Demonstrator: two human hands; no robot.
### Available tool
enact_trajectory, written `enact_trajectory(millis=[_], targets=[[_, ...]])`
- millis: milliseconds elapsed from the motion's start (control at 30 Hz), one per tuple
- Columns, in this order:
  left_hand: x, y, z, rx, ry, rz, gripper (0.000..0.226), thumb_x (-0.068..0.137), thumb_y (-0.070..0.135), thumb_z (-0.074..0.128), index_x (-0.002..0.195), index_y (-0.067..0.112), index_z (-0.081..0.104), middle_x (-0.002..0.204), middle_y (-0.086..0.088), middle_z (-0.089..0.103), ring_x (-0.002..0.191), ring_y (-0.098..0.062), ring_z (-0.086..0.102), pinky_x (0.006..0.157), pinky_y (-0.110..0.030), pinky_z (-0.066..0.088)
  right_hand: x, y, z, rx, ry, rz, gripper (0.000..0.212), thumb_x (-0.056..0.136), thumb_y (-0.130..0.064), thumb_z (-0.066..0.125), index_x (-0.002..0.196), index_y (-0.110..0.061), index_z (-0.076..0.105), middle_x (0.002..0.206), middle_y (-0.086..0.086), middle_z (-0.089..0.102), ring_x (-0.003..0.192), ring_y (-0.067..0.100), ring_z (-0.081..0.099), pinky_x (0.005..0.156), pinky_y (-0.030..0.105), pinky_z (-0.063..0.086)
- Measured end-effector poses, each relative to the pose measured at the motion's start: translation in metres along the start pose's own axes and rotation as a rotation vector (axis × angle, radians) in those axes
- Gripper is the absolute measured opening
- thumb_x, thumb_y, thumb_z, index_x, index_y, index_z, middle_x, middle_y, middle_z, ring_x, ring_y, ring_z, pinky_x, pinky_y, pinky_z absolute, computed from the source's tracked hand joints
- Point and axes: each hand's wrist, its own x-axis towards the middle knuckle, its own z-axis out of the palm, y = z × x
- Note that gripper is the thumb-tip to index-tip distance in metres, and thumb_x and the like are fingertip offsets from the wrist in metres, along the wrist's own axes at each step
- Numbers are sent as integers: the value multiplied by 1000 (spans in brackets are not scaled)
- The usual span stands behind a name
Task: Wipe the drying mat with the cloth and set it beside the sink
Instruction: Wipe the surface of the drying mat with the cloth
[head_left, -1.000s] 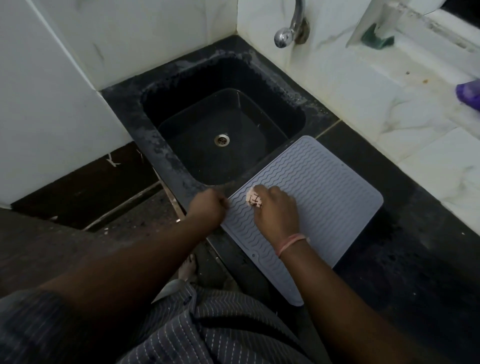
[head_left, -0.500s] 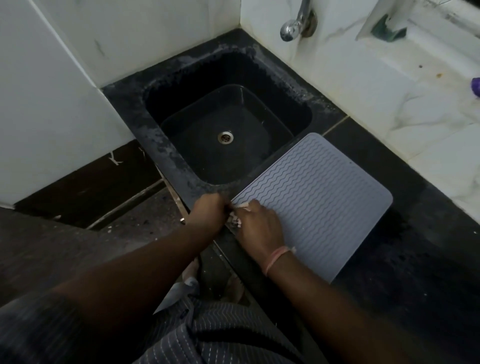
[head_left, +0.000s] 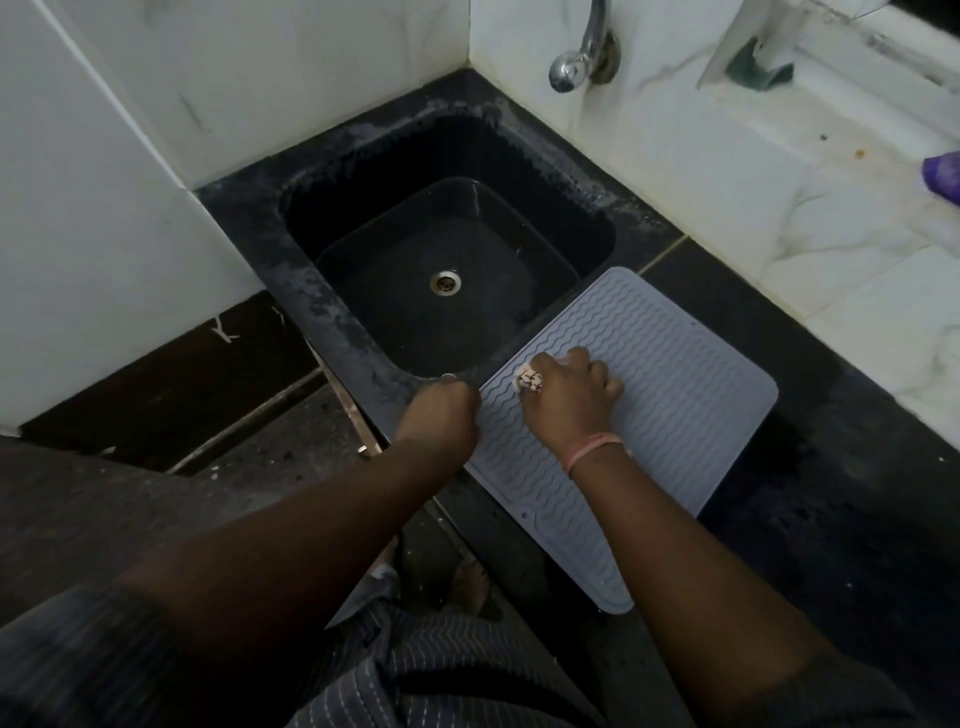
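sink (head_left: 597, 228): black basin, only its metal drain (head_left: 444, 281) visible inside
drying mat (head_left: 670, 395): flat on the dark tabletop (head_left: 852, 499), just right of the sink
left hand (head_left: 441, 410): curled, gripping the mat's near-left edge
right hand (head_left: 566, 395): on the mat, clutching the cloth (head_left: 530, 378)

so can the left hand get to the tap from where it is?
Probably yes. The left hand grips the mat edge at the near sink rim; only the open basin lies between it and the tap, though it must release the mat first.
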Motion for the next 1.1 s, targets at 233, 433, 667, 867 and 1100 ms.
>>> enact_trajectory(millis=[233,433,667,867,1100], targets=[[16,6,5,91,47,184,33,96,15,66,129,18,66,126,-9,52,109,-23,59,91,-36,55,-5,-2,1,-5,-23,-8,36,93,-33,64,128,-28,61,118,10,56,105,30,59,96,48,38],[22,-6,8,33,98,207,22,101,28,62,117,22,75,109,-10,58,98,-30,64,80,-36,53,-41,-25,11,85,-73,-152,25,91,-32,61,115,-27,68,111,6,57,93,27,61,88,43,47],[26,-5,10,-71,65,86,31,108,36,50,97,13,67,101,-12,61,89,-28,63,77,-41,53,-26,-5,16,34,13,-197,27,85,-31,67,111,-32,73,106,5,59,89,29,62,82,41,42],[25,-2,2,-49,-49,59,21,102,37,57,110,19,64,104,-6,67,90,-22,68,82,-44,59,12,15,11,30,61,-106,31,86,-29,67,117,-27,73,107,9,59,93,31,62,87,44,43],[33,13,-6,85,3,137,31,94,21,70,124,18,68,117,-9,57,103,-26,63,88,-39,56,-6,-1,4,64,41,-48,23,92,-30,62,113,-27,70,111,7,56,92,28,62,89,43,46]])
